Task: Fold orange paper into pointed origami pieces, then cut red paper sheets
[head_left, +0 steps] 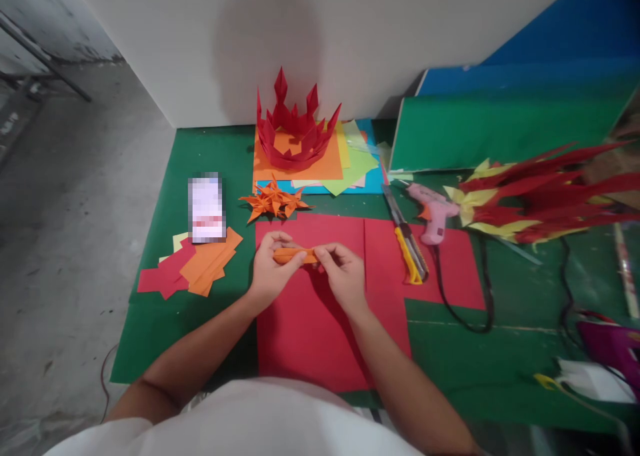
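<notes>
Between both hands, above the red paper point(330, 349), is a small folded piece of orange paper point(295, 255). My left hand point(270, 266) pinches its left part, the thumb lying along its front. At its right end, my right hand point(345, 269) grips it between thumb and fingers. Just beyond my hands lie several orange paper stars point(274, 201), folded with pointed tips. Behind them a red paper crown point(295, 136) stands on a stack of coloured sheets point(325, 171). Loose orange paper strips point(207, 266) lie to the left, over red and yellow ones.
Right of my hands are a yellow utility knife point(407, 249) and a pink glue gun point(433, 209) with a black cord. Red and yellow paper shapes point(540, 196) spread at the far right. A phone point(207, 206) lies left on the green table point(200, 349). A white board point(360, 43) stands behind.
</notes>
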A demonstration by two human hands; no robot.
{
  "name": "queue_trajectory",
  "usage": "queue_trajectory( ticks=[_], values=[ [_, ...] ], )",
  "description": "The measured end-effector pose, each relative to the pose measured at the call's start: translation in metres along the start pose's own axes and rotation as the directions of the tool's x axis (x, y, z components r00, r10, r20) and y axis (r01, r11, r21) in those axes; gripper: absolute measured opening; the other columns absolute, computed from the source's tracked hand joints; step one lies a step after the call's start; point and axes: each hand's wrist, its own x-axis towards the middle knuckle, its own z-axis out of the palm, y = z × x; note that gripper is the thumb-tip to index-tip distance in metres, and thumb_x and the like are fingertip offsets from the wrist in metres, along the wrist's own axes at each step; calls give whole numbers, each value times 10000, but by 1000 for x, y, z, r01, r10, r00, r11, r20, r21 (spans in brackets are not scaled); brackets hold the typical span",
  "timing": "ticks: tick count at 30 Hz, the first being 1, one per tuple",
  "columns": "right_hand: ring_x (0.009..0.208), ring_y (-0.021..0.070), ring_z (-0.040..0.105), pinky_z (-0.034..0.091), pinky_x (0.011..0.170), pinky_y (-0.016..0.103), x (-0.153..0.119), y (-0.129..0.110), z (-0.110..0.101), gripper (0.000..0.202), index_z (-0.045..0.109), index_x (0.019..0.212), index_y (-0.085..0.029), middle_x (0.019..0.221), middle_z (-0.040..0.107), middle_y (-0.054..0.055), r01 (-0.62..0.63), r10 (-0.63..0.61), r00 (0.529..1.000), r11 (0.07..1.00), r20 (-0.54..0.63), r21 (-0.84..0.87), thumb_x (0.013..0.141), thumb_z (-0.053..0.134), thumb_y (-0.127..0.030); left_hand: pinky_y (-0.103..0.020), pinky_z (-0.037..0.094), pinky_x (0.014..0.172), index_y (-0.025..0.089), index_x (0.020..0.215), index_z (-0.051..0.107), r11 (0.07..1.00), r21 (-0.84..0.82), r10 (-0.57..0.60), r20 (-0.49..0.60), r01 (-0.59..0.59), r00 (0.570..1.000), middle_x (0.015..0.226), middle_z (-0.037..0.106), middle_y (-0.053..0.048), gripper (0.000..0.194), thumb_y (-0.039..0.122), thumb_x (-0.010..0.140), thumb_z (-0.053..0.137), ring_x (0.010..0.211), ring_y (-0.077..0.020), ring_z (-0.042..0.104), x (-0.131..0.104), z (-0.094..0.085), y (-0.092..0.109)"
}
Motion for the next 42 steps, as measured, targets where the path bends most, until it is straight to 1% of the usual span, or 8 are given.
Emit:
queue_trajectory(
  ticks=[6,10,15,22,26,29,35,42],
  values=[
    [549,110,516,439,543,245,1,4,-1,190,648,721,-190,628,604,-5,18,-7,996,992,85,-124,756,658,-377,-261,528,705,221,1008,466,985,-174,-18,-54,8,998,748,659,26,518,246,614,802,709,-126,673,7,-6,-2],
    [558,115,519,437,527,240,0,5,-1,226,627,710,-187,645,607,5,34,-19,993,991,115,-128,756,657,-406,-270,528,731,226,1035,498,973,-225,-57,-17,52,998,826,682,3,583,272,566,842,768,-137,674,7,-5,-4],
    [593,123,527,440,531,245,-1,3,-2,236,613,689,-195,682,605,10,44,-38,992,998,124,-47,764,663,-413,-293,530,758,160,802,622,973,-158,-159,61,167,985,796,700,-24,403,381,545,841,741,-135,657,3,-1,-5],
    [588,130,506,423,575,269,-2,2,-6,255,568,636,-200,621,564,-3,128,-95,969,983,227,-135,801,635,-383,-247,512,648,158,695,623,975,-86,-198,66,204,978,665,654,20,377,447,550,817,607,-95,598,2,-3,-1],
    [657,130,533,449,629,276,-1,3,-5,157,588,819,-232,739,568,-13,111,-114,976,994,188,24,791,658,-369,-214,495,587,158,715,630,980,-49,-186,115,193,976,665,638,20,362,437,571,809,576,-79,581,1,-3,-2],
    [718,133,565,475,661,281,0,3,-4,219,597,931,-256,834,599,-3,69,-89,986,986,138,149,765,693,-363,-219,507,591,154,730,635,987,-21,-150,197,157,969,701,636,7,366,457,600,793,604,-90,607,0,-2,-2],
    [686,140,574,499,621,294,2,1,-7,202,635,907,-242,828,627,15,37,-47,996,993,80,115,757,698,-361,-230,488,535,150,785,602,967,29,-246,356,252,901,605,631,4,419,523,652,741,516,-97,592,2,-3,2],
    [614,115,552,511,626,292,2,1,-7,206,615,1007,-266,796,600,-6,85,-93,988,994,124,64,808,629,-321,-195,333,440,153,888,628,949,82,-313,361,304,878,572,577,42,407,499,687,705,427,-49,444,7,-11,4]
  ],
)
